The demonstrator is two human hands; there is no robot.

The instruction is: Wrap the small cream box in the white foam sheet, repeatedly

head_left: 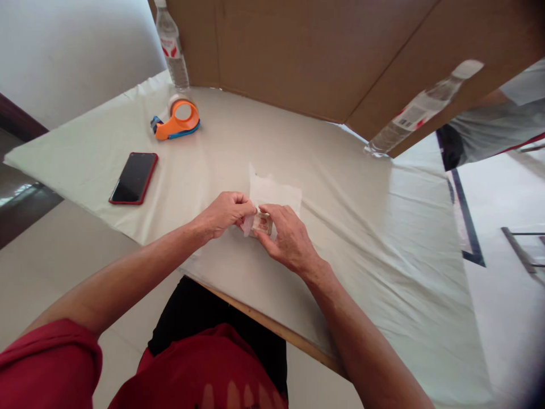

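A small flat block [263,223], pale with a reddish mark on its face, lies on a sheet of thin white paper [279,192] near the table's front edge. My right hand [289,234] grips the block between thumb and fingers from its right side. Just left of it, my left hand [232,213] pinches a raised edge of the white paper beside the block. What the block is made of I cannot make out. Its lower side is hidden by the paper and my fingers.
An orange tape dispenser [174,126] and a phone in a red case [134,178] lie to the left. One water bottle [172,48] stands at the back left, another [419,113] at the right. A cardboard panel [289,57] rises behind. Part of another person [489,133] shows at far right.
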